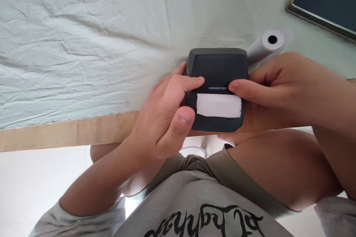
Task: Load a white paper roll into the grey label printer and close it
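A dark label printer point(218, 68) marked NIIMBOT sits at the table's front edge. A strip of white paper point(218, 105) sticks out of its slot, with ragged ends. My left hand point(164, 114) is around the printer's left side, its index fingertip on the lid and its thumb raised near the lower left corner. On the opposite side my right hand point(280, 85) grips the printer, thumb on top beside the lettering and the other fingers partly hidden behind the side. Just behind that hand lies a roll of white paper point(261, 49) with a black core.
A smartphone point(325, 3) with a dark screen lies at the far right. The table bears a wrinkled pale cloth point(83, 51), and its bare wooden edge point(69, 131) shows in front. My lap is just below that edge.
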